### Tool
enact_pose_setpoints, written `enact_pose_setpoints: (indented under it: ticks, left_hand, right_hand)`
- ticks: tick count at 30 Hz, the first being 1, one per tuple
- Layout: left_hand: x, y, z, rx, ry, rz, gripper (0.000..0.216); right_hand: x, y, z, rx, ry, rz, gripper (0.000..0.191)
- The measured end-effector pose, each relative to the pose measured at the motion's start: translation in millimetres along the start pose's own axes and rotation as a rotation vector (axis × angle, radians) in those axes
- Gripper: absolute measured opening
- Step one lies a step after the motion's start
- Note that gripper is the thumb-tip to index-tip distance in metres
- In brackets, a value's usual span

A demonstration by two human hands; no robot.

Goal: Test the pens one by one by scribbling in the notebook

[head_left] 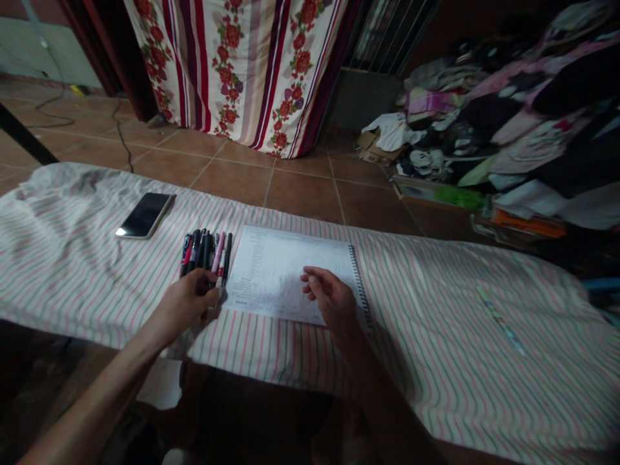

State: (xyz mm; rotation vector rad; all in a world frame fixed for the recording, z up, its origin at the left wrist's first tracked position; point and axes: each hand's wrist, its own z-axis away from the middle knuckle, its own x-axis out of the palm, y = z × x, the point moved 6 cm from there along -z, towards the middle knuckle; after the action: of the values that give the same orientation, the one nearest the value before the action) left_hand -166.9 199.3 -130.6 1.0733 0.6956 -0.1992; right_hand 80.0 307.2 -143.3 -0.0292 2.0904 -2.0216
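A row of several pens (206,248) lies side by side on the striped cloth, dark ones mostly, with pink among them. My left hand (191,300) is at their near ends, thumb and fingers closed around the lower end of a white-and-red pen (221,266) at the right of the row. Just right of the pens is a spiral notebook (281,274), its coil along the right side and a printed page facing up. Over the notebook's right half hovers my right hand (332,297), fingers loosely bent and apart, with nothing visible in it.
A smartphone (145,215) lies left of the pens. Far right on the striped cloth (426,310) is a thin, patterned strip-like item (501,323). Beyond the cloth's far edge are a tiled floor (300,187), a floral curtain (252,71) and a heap of clothes (523,116).
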Motion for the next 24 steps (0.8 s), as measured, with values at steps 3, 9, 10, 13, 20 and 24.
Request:
enact_pose_setpoints:
  ticks: [3,9,10,13,20,24]
  left_hand:
    - [-2.8,-2.9,0.9,-0.145,-0.018,0.475,0.02]
    - [12.4,6.6,12.6,-0.347,-0.078,0.978,0.003]
    - [17.6,8.6,14.6,-0.361,-0.096,1.02,0.005]
    - [36.0,13.2,20.2,-0.383,-0.124,1.098,0.007]
    - [58.0,13.2,20.9,-0.213,0.004,0.841,0.011]
    - [35.0,30.9,14.8,0.305,0.233,0.088,0.015]
  right_hand:
    - [0.0,2.5,-0.4,-0.001,0.008,-0.014,0.026]
    - [0.6,4.3,0.1,-0.004,0.012,-0.026,0.026]
    - [1.1,4.0,0.8,-0.002,0.015,-0.029,0.026]
    - [5.3,3.3,4.0,0.01,0.009,-0.041,0.025]
    - [17.6,3.9,8.4,0.028,-0.06,-0.017,0.025]
    - [18.7,2.3,8.8,0.007,-0.068,0.008,0.026]
